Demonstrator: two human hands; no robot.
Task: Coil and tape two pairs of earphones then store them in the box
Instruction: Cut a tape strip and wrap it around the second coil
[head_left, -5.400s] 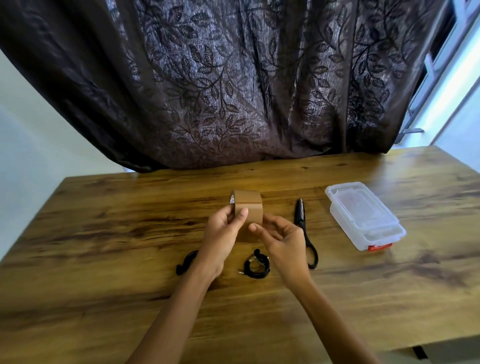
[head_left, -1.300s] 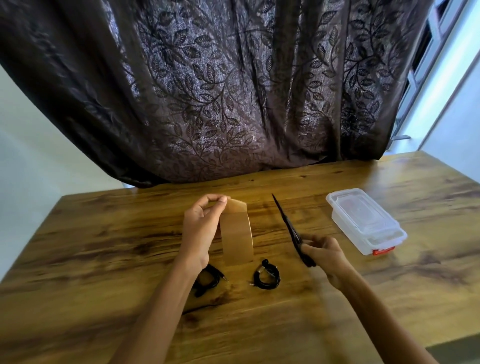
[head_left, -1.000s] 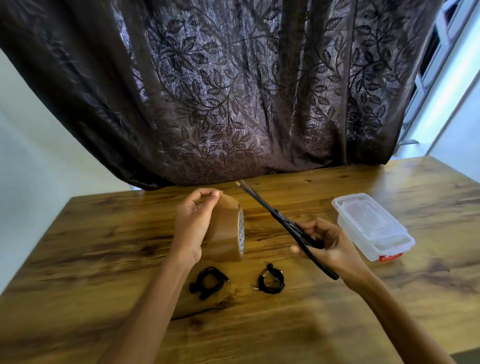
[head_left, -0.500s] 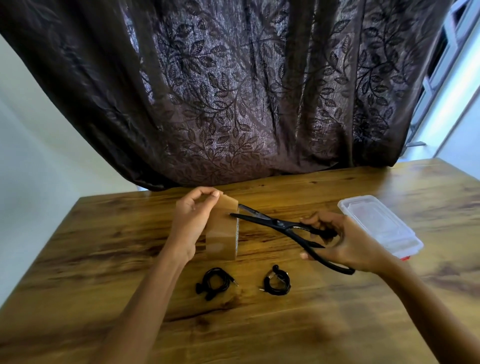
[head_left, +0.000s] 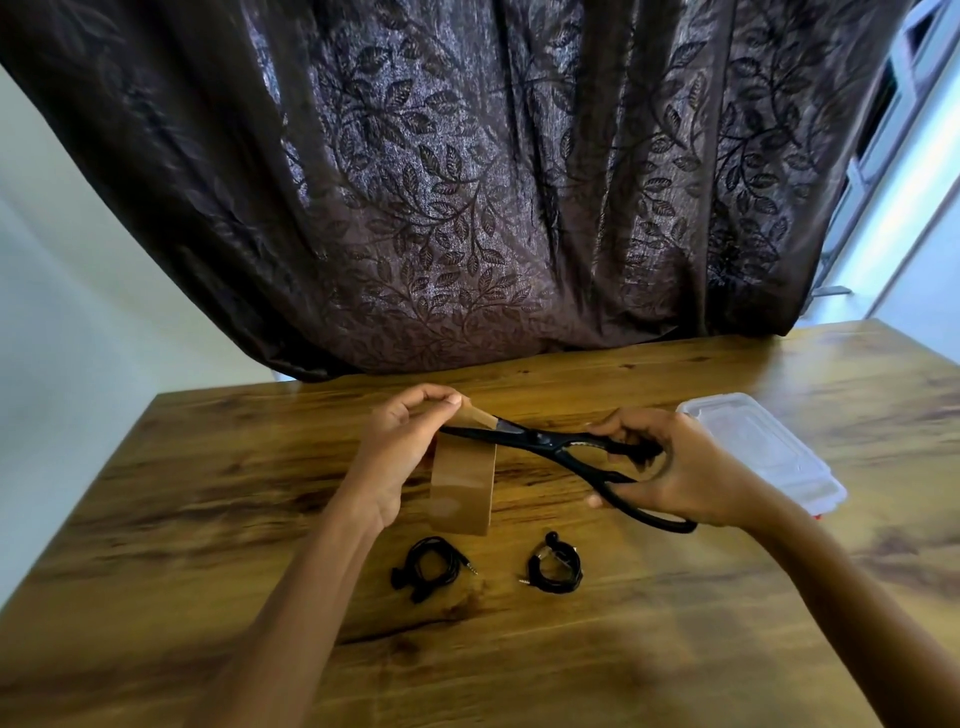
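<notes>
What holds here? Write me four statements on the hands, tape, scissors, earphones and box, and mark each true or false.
1. The right hand grips the scissors, blades at the tape. True.
2. The left hand holds an earphone. False: it pinches the tape's end.
3. Both earphone coils lie on the table. True.
4. The box stands open. False: its lid is on.
</notes>
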